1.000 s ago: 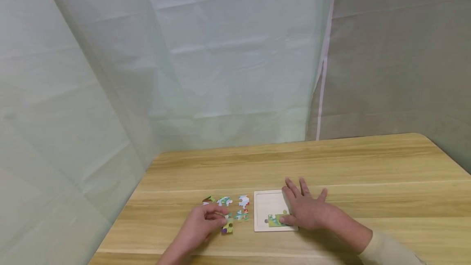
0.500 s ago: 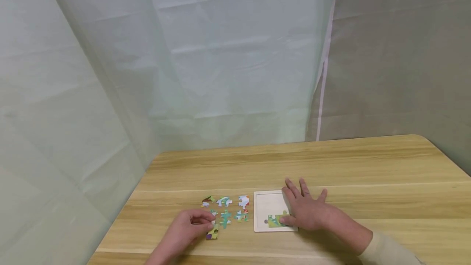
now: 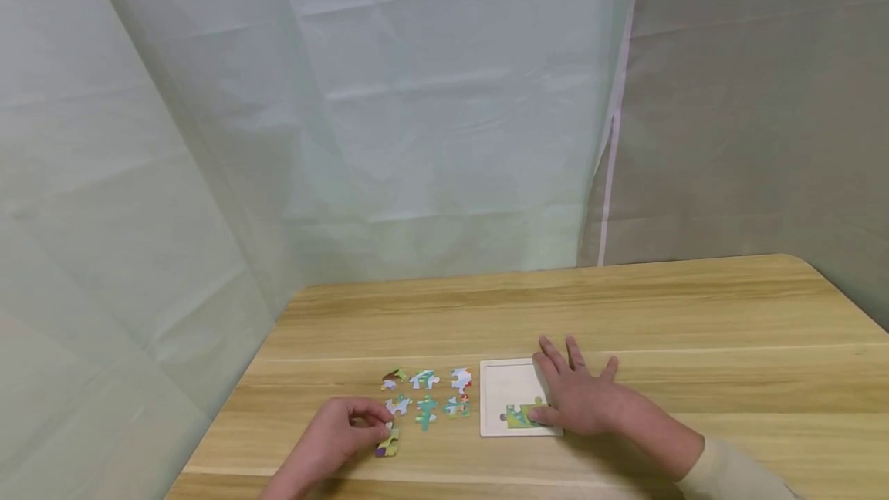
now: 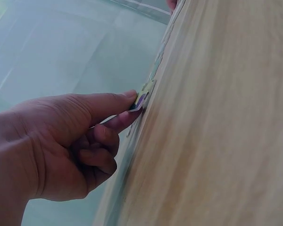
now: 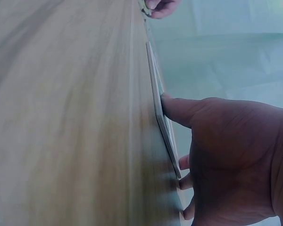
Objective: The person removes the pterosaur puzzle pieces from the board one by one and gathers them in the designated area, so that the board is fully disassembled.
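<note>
Thumb and fingertips of my left hand (image 3: pixel 339 429) pinch a jigsaw puzzle piece (image 3: pixel 390 444), green-yellow with a purple patch. In the left wrist view the same piece sits slightly tilted at the fingertips, close over the tabletop. My right hand (image 3: pixel 585 401) lies with fingers spread across the right side of a pale square puzzle tray (image 3: pixel 501 379). Its thumb rests on green puzzle pieces (image 3: pixel 517 417) set along the tray's near edge. Part of those pieces and the tray's right rim are hidden by that hand.
Left of the tray, several loose puzzle pieces (image 3: pixel 426 410) lie face up in two rows. They sit on a wood-grain table (image 3: pixel 625 315). Pale sheeting (image 3: pixel 444 137) hangs behind the table and along its left side.
My left hand has moved left and slightly nearer with the pinched piece, uncovering loose pieces in the near row. The right hand and tray have stayed in place.
</note>
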### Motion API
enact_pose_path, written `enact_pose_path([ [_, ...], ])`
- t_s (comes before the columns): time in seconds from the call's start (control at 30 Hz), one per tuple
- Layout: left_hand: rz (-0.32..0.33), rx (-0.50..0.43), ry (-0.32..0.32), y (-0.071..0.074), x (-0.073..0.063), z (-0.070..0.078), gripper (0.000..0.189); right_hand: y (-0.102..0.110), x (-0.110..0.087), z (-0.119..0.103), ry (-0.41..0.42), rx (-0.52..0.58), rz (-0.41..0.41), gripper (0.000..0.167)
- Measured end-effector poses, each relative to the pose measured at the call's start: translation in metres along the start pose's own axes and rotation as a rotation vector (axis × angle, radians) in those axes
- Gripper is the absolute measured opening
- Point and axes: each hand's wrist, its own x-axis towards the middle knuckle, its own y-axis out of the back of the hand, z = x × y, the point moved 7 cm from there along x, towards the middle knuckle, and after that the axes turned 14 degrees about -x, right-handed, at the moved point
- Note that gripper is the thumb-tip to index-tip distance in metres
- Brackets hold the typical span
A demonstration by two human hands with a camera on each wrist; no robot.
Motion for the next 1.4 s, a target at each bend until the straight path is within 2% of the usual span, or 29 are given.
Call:
enact_pose_path([
  [0.17, 0.018, 0.029, 0.001, 0.001, 0.0, 0.002, 0.015, 0.001, 0.0, -0.001, 0.007, -0.003, -0.009, 0.092],
  [0.37, 0.107, 0.089, -0.016, 0.003, 0.001, 0.008, 0.018, 0.002, -0.001, 0.0, 0.021, 0.018, -0.015, 0.091],
  [0.5, 0.139, 0.082, -0.026, 0.0, 0.003, 0.012, 0.017, 0.003, -0.001, 0.002, 0.028, 0.032, -0.032, 0.092],
  [0.73, 0.099, 0.056, -0.079, -0.013, 0.008, 0.021, 0.013, 0.004, -0.001, 0.004, 0.035, 0.017, -0.05, 0.097],
  [0.97, 0.068, 0.084, -0.178, -0.028, 0.014, 0.031, 0.008, 0.005, -0.001, 0.002, 0.028, 0.015, -0.036, 0.098],
  [1.1, 0.037, 0.091, -0.197, -0.037, 0.018, 0.034, 0.007, 0.006, 0.0, 0.001, 0.029, 0.014, -0.034, 0.098],
  [1.27, -0.001, 0.077, -0.2, -0.054, 0.023, 0.039, 0.008, 0.005, 0.0, 0.001, 0.031, 0.014, -0.04, 0.098],
  [1.4, -0.039, 0.071, -0.243, -0.075, 0.031, 0.047, 0.007, 0.005, -0.001, 0.002, 0.024, 0.014, -0.04, 0.098],
])
